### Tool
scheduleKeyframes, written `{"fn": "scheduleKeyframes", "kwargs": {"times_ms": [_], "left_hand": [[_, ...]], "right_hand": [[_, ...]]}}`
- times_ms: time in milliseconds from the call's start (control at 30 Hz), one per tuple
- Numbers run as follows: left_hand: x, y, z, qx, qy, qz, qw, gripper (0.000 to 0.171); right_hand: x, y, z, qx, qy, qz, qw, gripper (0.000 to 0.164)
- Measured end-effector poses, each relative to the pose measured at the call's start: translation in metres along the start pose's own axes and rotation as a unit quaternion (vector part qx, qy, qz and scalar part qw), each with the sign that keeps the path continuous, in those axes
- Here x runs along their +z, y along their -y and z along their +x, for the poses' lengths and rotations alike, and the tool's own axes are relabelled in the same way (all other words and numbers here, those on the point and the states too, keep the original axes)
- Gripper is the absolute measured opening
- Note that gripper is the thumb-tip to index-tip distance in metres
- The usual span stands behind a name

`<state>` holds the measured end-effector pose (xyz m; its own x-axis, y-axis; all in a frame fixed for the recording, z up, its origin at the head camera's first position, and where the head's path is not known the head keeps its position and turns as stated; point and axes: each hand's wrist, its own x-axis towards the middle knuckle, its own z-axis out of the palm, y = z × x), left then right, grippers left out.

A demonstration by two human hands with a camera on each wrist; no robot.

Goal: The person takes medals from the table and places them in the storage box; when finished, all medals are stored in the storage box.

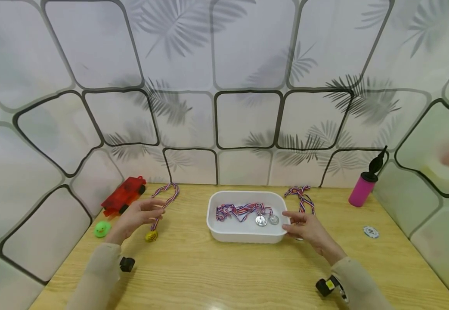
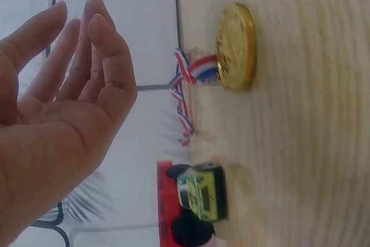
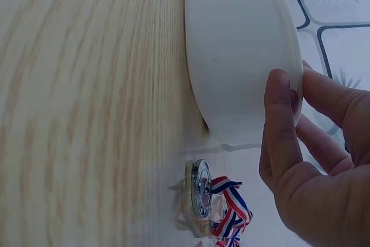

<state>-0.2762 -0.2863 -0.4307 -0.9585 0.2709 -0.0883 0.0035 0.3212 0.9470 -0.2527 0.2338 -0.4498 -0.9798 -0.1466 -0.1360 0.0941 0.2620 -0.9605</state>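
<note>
On the table, the tray is pinched by its right rim in the right hand; I'd keep that light and the tray level. Left of the tray, the left hand bends loosely around nothing, near the gold medal; I judge a second hold on the tray's left rim would steady it. Inside the tray, two silver medals reach my feed too small to read, their ribbons too tangled to trace. Right of the tray, the right hand mostly hides another silver medal from the head view; the right wrist view cuts its ribbon off.
</note>
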Motion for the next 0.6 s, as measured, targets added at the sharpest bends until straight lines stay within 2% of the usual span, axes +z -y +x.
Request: {"fn": "scheduleKeyframes", "kwargs": {"times_ms": [167, 400, 600], "left_hand": [[-0.008, 0.009, -0.005, 0.000, 0.013, 0.021, 0.9997, 0.048], [-0.019, 0.021, -0.013, 0.005, 0.066, 0.054, 0.9963, 0.049], [-0.026, 0.028, -0.016, 0.009, 0.085, 0.082, 0.9929, 0.042]], "right_hand": [[0.001, 0.000, -0.001, -0.001, 0.000, -0.004, 1.000, 0.057], [0.001, -0.001, 0.000, -0.005, 0.006, 0.009, 1.000, 0.058], [0.000, -0.002, 0.000, -0.003, 0.002, 0.004, 1.000, 0.058]]}}
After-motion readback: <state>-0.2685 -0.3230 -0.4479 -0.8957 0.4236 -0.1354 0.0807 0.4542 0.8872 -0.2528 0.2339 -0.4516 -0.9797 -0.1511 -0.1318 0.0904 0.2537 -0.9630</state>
